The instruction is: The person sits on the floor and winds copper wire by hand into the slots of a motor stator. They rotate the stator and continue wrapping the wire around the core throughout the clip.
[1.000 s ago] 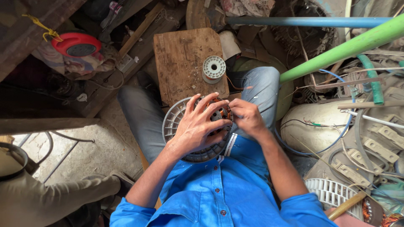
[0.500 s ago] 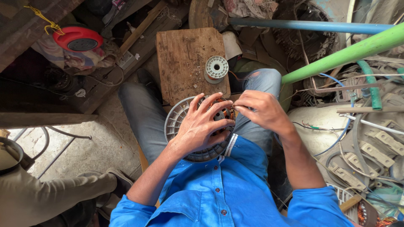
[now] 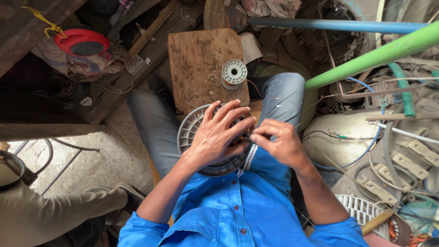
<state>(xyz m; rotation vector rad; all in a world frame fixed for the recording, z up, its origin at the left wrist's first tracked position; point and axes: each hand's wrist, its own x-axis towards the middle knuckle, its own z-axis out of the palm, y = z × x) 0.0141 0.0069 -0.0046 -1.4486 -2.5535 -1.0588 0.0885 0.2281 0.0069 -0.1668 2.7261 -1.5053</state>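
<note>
A round grey finned motor housing (image 3: 192, 130) with copper windings rests on my lap. My left hand (image 3: 217, 132) lies flat on top of it, fingers spread, holding it down. My right hand (image 3: 276, 142) is just to its right at the rim, fingertips pinched on a thin copper wire. The wire runs up toward a white spool (image 3: 234, 73) standing on a worn wooden board (image 3: 196, 59) beyond my knees.
A green pipe (image 3: 379, 55) and a blue pipe (image 3: 329, 25) cross the upper right. White casings, cables and another finned part (image 3: 361, 208) crowd the right. A red round device (image 3: 82, 43) sits upper left. Another person's leg (image 3: 55, 215) is at lower left.
My right hand has pulled back to the right and slightly down from the housing's centre, drawing the wire. My left hand stays on the housing.
</note>
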